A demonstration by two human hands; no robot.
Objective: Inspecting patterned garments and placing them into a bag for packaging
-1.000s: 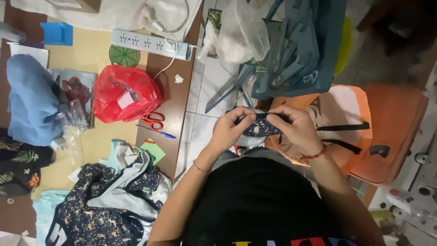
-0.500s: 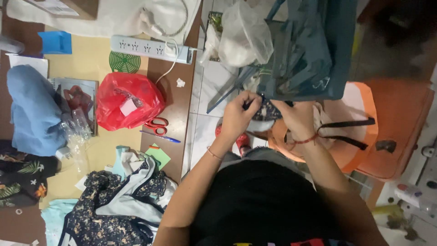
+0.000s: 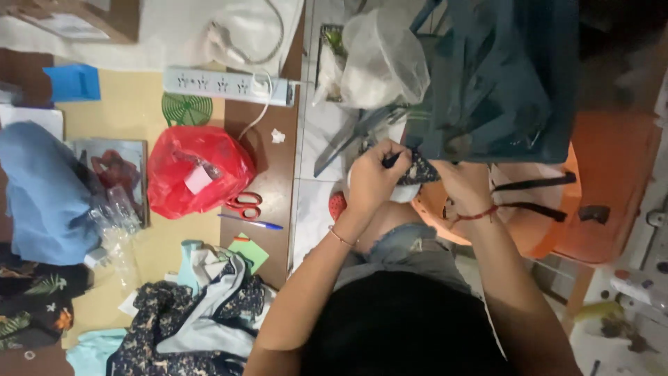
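Red plastic bag beside cardboard box.

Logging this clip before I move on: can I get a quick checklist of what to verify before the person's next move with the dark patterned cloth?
1. Both hands on the cloth: ok; left hand and right hand pinch it.
2. Thin dark tool at the left fingers: cannot tell what it is.
3. Scissors free: ok, lying on the table by the red bag.
4. Pen within sight: ok, below the scissors.
5. Teal bag apart from the cloth: not ok, it overlaps the cloth's far edge.
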